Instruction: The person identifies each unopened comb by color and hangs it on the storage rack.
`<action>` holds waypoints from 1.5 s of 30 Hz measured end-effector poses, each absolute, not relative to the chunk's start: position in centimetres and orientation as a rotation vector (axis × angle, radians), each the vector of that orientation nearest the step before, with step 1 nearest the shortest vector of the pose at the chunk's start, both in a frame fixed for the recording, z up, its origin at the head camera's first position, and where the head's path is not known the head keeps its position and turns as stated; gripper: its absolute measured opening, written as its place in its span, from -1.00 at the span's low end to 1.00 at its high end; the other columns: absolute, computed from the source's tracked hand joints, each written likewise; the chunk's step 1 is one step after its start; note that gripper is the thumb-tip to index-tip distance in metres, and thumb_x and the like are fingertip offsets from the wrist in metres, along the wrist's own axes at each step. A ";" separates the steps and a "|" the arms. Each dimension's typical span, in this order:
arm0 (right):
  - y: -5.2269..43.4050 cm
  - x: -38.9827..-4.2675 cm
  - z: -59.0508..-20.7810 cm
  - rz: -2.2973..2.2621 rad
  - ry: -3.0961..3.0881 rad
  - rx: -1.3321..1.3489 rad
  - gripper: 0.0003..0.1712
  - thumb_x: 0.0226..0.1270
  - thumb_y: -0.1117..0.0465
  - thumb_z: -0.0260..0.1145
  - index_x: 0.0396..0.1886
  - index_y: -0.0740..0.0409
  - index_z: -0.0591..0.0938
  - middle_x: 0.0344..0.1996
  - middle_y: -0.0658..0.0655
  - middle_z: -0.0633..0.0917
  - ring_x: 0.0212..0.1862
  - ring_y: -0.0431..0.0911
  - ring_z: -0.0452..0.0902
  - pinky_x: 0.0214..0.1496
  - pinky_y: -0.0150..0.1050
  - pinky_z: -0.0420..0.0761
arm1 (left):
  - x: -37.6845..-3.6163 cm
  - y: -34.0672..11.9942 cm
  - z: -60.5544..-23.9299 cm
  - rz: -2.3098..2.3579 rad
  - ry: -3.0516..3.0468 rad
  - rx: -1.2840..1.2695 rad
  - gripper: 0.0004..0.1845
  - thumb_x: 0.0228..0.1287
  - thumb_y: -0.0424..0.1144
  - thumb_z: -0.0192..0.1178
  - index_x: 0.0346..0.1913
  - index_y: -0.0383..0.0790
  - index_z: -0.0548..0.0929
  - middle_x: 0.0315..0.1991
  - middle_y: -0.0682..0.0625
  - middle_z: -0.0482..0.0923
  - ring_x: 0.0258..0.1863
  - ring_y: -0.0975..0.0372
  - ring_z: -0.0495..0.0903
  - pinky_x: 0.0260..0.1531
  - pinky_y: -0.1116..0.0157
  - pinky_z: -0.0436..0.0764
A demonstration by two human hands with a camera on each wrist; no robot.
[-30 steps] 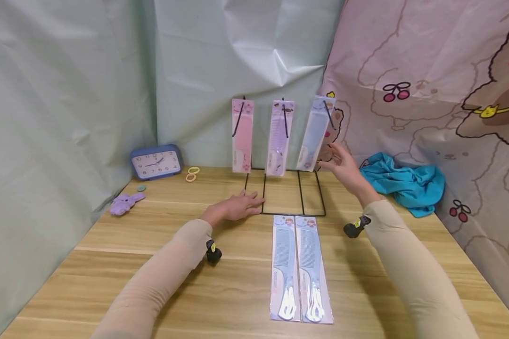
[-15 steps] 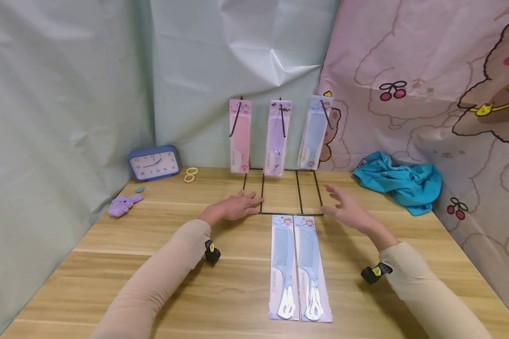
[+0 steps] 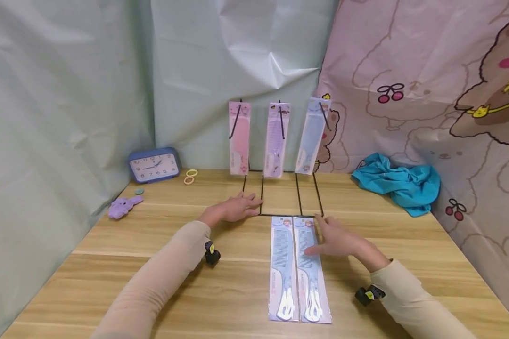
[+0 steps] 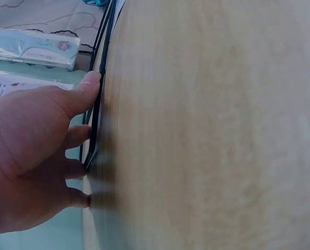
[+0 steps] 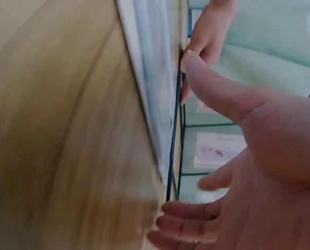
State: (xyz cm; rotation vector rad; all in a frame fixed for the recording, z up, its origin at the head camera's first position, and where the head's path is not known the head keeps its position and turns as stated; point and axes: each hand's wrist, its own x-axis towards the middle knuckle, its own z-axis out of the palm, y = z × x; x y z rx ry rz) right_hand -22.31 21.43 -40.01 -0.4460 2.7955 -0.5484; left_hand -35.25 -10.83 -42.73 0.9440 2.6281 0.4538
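Observation:
My left hand [image 3: 242, 205] lies flat on the wooden table [image 3: 152, 263], fingertips against the left base wire of a black wire rack [image 3: 297, 194]; the left wrist view shows the left hand's fingers [image 4: 74, 136] touching that wire [image 4: 97, 112]. From the rack hang a pink packaged comb [image 3: 239, 138], a purple one [image 3: 275, 140] and a blue one [image 3: 311, 135]. Two blue packaged combs lie side by side in front of the rack, a left comb [image 3: 282, 270] and a right comb [image 3: 308, 282]. My right hand [image 3: 324, 240] rests with straight fingers on the right comb; the right wrist view shows this right hand [image 5: 238, 156] spread beside the package [image 5: 155, 78].
A blue clock [image 3: 154, 165] stands at the back left, with hair ties [image 3: 190, 175] and a purple plush toy [image 3: 125, 205] near it. A teal cloth [image 3: 396, 183] lies crumpled at the back right. Curtains close in the back and sides.
My right hand has come down from the hanging blue comb, toward me, onto the right comb on the table. The left hand has stayed in place.

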 end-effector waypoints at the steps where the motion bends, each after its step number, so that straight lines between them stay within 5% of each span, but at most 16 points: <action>1: 21.2 -22.2 -40.0 -0.534 2.799 -0.440 0.44 0.04 -0.37 0.48 0.55 0.45 -0.03 0.31 0.55 0.30 0.28 0.28 0.31 0.26 0.20 0.44 | -35.3 -10.8 -42.7 0.456 2.628 0.944 -0.39 0.59 0.09 -0.11 0.58 0.03 0.17 0.58 -0.23 -0.12 0.49 -0.35 -0.24 0.39 -0.34 -0.15; 9: 20.0 -21.4 -39.9 -0.435 2.853 -0.371 0.55 -0.14 -0.37 0.57 0.54 0.47 -0.03 0.23 0.56 0.32 0.16 0.22 0.31 0.17 0.10 0.50 | -35.5 -10.7 -42.7 0.434 2.641 0.943 -0.39 0.59 0.12 -0.13 0.58 0.07 0.15 0.59 -0.19 -0.13 0.50 -0.33 -0.24 0.41 -0.30 -0.15; 16: 21.0 -21.3 -38.9 -0.469 2.794 -0.261 0.45 -0.09 -0.04 0.69 0.51 0.54 -0.05 0.34 0.68 0.19 0.36 0.45 0.21 0.33 0.27 0.34 | -35.5 -10.7 -42.6 0.425 2.646 0.935 -0.39 0.59 0.12 -0.13 0.59 0.08 0.15 0.59 -0.19 -0.14 0.50 -0.32 -0.24 0.41 -0.29 -0.14; 20: 22.0 -21.3 -38.6 -0.536 2.754 -0.311 0.40 -0.09 0.13 0.70 0.48 0.59 -0.06 0.32 0.69 0.24 0.33 0.39 0.29 0.30 0.23 0.39 | -35.6 -10.8 -42.7 0.430 2.644 0.936 -0.39 0.59 0.11 -0.13 0.59 0.07 0.14 0.59 -0.19 -0.14 0.50 -0.33 -0.25 0.41 -0.30 -0.14; 23: 22.7 -21.1 -38.9 -0.663 2.705 -0.279 0.37 -0.07 0.22 0.68 0.51 0.52 -0.07 0.19 0.60 0.42 -0.14 0.21 0.63 -0.13 0.07 0.68 | -35.6 -10.8 -42.8 0.428 2.639 0.940 -0.39 0.59 0.12 -0.13 0.59 0.07 0.14 0.59 -0.20 -0.14 0.50 -0.33 -0.25 0.40 -0.31 -0.14; 27: 23.6 -20.9 -39.2 -0.816 2.605 -0.196 0.31 -0.02 0.32 0.64 0.56 0.34 -0.06 -0.09 0.38 0.56 -0.65 0.01 0.51 -0.65 -0.12 0.58 | -35.6 -10.8 -42.9 0.426 2.636 0.938 -0.39 0.59 0.12 -0.13 0.59 0.08 0.14 0.59 -0.20 -0.14 0.50 -0.34 -0.26 0.40 -0.31 -0.15; 31: 24.5 -20.7 -38.6 -0.881 2.526 -0.245 0.17 0.06 0.43 0.55 0.57 0.17 0.06 -0.25 0.25 0.57 -0.49 0.02 0.55 -0.57 -0.11 0.61 | -35.5 -10.8 -42.9 0.432 2.636 0.937 -0.39 0.59 0.11 -0.12 0.58 0.07 0.15 0.59 -0.20 -0.13 0.49 -0.34 -0.26 0.40 -0.31 -0.16; 36: 25.4 -20.5 -37.1 -0.901 2.523 -0.327 -0.12 0.09 0.50 0.49 0.43 0.16 0.38 -0.19 0.25 0.51 -0.40 -0.01 0.50 -0.53 -0.11 0.62 | -35.5 -10.9 -42.8 0.441 2.637 0.947 -0.39 0.59 0.10 -0.11 0.58 0.05 0.16 0.58 -0.22 -0.12 0.49 -0.35 -0.25 0.41 -0.30 -0.15; 40: 26.1 -20.2 -35.5 -0.983 2.551 -0.423 -0.30 0.17 0.49 0.42 0.34 0.28 0.47 -0.01 0.33 0.46 -0.41 -0.02 0.51 -0.51 -0.11 0.65 | -35.4 -10.9 -42.9 0.437 2.635 0.954 -0.39 0.60 0.09 -0.12 0.58 0.02 0.16 0.58 -0.23 -0.12 0.49 -0.36 -0.24 0.40 -0.32 -0.15; 45: 26.7 -19.8 -33.3 -1.202 2.657 -0.645 -0.27 0.28 0.46 0.37 0.44 0.21 0.39 0.30 0.36 0.38 -0.18 0.06 0.62 -0.37 -0.17 0.72 | -35.4 -10.8 -42.8 0.446 2.622 0.952 -0.39 0.59 0.08 -0.10 0.58 0.02 0.16 0.58 -0.23 -0.12 0.49 -0.36 -0.24 0.40 -0.32 -0.15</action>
